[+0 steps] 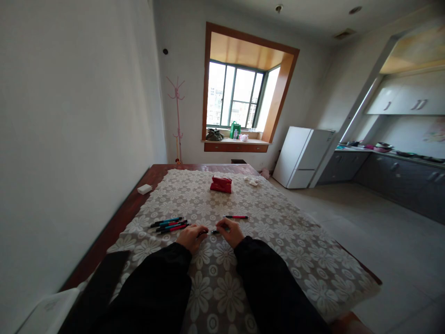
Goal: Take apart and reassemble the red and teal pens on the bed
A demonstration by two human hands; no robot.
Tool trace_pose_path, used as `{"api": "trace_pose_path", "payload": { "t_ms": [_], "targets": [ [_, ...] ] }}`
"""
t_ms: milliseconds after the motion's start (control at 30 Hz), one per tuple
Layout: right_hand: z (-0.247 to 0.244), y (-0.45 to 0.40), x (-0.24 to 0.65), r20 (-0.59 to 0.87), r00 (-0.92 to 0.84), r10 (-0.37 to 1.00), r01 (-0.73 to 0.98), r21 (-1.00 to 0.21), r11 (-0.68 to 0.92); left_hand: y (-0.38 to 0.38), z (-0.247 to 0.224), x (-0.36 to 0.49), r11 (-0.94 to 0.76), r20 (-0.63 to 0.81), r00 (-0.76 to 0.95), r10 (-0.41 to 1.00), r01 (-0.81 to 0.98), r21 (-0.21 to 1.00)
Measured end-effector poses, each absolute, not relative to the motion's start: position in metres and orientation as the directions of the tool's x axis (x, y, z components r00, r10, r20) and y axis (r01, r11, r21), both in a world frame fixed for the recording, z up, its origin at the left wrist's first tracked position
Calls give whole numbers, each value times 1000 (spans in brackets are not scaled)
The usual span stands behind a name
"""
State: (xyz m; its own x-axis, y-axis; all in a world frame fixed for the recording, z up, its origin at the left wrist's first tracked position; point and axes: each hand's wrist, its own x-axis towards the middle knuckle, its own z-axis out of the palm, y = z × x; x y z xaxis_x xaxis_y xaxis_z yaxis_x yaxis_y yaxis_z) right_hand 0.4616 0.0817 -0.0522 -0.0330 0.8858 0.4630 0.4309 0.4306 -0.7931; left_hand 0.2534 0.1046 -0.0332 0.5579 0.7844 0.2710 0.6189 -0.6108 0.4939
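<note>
Near the middle of the table, my left hand [193, 237] has its fingers pinched on a small dark piece, too small to name. Just right of it, my right hand [229, 231] is closed on a dark pen part [214, 232] whose tip points left. A small gap separates the hands. Several pens [170, 224], black with blue or red, lie in a pile left of my left hand. One red and black pen [238, 217] lies beyond my right hand. Farther back stands a red pouch [221, 184].
A floral cloth [231, 290] covers most of the wooden table [104, 243]. A white box [144, 189] sits at the back left, crumpled white tissue [253, 181] at the back right. A dark flat object [100, 283] lies by my left sleeve. The wall borders the table's left side.
</note>
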Motion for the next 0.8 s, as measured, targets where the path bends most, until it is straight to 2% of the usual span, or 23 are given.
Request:
{"api": "trace_pose_path", "payload": {
  "t_ms": [333, 800],
  "targets": [
    [-48, 79, 460, 488, -61, 871, 461, -760, 459, 110, -43, 254, -618, 294, 550, 782, 622, 481],
    [-51, 80, 460, 437, -61, 898, 435, -798, 418, 110, -44, 254, -602, 261, 553, 791, 630, 491]
  ]
}}
